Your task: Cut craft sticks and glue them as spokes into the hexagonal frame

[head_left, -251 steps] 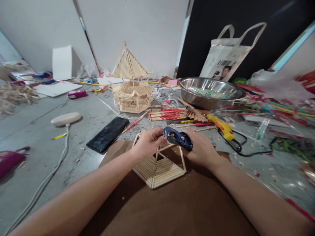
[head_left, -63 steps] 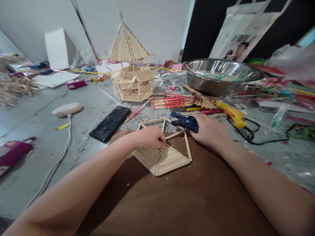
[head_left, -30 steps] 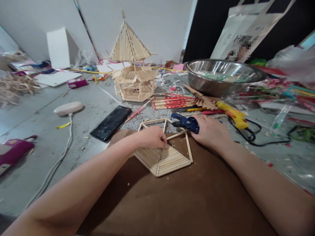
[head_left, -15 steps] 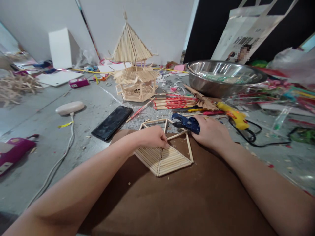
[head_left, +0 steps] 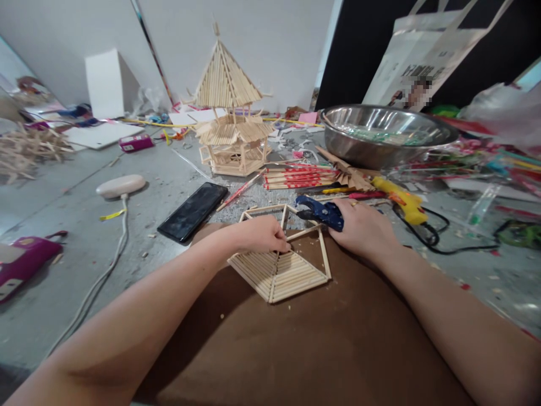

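A six-sided frame of wooden sticks [head_left: 298,279] lies on brown cloth in front of me. Parallel sticks fill its near sections, while far and right sections are open between the spokes. My left hand [head_left: 266,234] is closed in a pinch over the frame's centre; its fingertips hide whatever is between them. At the frame's far right side, my right hand [head_left: 367,228] is wrapped round dark blue pliers [head_left: 321,211]. Their dark jaws point left, close to a spoke; I cannot tell if they touch it.
Behind stands a wooden stick pavilion model [head_left: 232,129]. A black phone [head_left: 192,211] lies at left, red-patterned sticks [head_left: 300,176] ahead. A metal bowl [head_left: 389,149] and yellow glue gun [head_left: 401,200] are at right. A white cabled device [head_left: 120,186] and purple power strip [head_left: 27,262] sit left.
The stick frame has shifted very slightly left under my left hand. Both hands keep almost the same place, and the pliers stay in my right hand.
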Available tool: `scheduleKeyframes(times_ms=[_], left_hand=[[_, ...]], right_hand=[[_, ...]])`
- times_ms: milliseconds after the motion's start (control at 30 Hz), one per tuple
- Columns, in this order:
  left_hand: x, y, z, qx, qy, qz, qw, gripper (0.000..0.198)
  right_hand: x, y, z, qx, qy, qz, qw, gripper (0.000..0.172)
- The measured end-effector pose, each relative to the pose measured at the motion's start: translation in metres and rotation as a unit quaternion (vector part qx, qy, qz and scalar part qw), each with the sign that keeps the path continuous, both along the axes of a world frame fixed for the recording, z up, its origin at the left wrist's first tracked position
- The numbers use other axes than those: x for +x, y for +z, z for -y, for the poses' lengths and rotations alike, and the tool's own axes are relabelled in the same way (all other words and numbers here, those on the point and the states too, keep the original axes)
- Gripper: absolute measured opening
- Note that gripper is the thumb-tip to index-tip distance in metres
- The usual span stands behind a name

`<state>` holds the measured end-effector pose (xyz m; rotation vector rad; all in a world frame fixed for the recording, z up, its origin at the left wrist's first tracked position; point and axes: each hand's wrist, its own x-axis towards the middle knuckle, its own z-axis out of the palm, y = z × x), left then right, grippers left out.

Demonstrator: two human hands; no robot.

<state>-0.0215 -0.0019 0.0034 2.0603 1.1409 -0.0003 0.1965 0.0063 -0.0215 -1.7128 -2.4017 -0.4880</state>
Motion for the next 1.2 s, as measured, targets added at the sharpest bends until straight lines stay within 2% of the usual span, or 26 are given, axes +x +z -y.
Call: scheduleKeyframes(times_ms=[267, 367, 500, 700, 800, 867, 933, 1000, 1100, 1167, 1200], left_hand=[[0.002, 0.001, 0.000, 0.021, -0.028, -0.011, 0.999, 0.026], [0.003, -0.001, 0.000, 0.022, -0.038, -0.016, 0.999, 0.029], [0.004, -0.006, 0.000, 0.037, -0.030, -0.023, 0.999, 0.026], [0.003, -0.004, 0.000, 0.024, -0.005, -0.010, 1.000, 0.025], [0.003, -0.001, 0.001, 0.014, 0.036, 0.026, 0.999, 0.024], [0.003, 0.000, 0.000, 0.002, 0.086, 0.079, 0.993, 0.025], [0.004, -0.001, -0.001, -0.010, 0.149, 0.144, 0.978, 0.026], [0.004, -0.003, -0.002, -0.024, 0.210, 0.203, 0.956, 0.027], [0.006, -0.005, -0.002, -0.058, 0.267, 0.265, 0.925, 0.026], [0.006, -0.005, -0.002, -0.084, 0.283, 0.298, 0.908, 0.026], [0.007, -0.005, -0.002, -0.093, 0.290, 0.314, 0.899, 0.025]], right_hand=[[0.003, 0.000, -0.001, -0.011, -0.013, -0.015, 1.000, 0.044], [0.005, 0.001, -0.004, -0.012, -0.030, -0.012, 0.999, 0.053], [0.011, -0.001, -0.007, -0.038, -0.065, 0.002, 0.997, 0.066], [0.015, -0.006, -0.010, -0.059, -0.095, 0.010, 0.994, 0.070], [0.019, 0.000, -0.014, -0.055, -0.084, -0.019, 0.995, 0.063], [0.025, 0.010, -0.018, -0.015, -0.081, -0.046, 0.996, 0.055], [0.038, 0.021, -0.021, 0.044, -0.110, -0.064, 0.991, 0.051], [0.054, 0.030, -0.023, 0.069, -0.177, -0.067, 0.980, 0.050], [0.080, 0.032, -0.025, 0.009, -0.284, -0.087, 0.955, 0.060], [0.093, 0.027, -0.027, -0.058, -0.303, -0.117, 0.944, 0.065], [0.098, 0.024, -0.028, -0.063, -0.307, -0.130, 0.941, 0.065]])
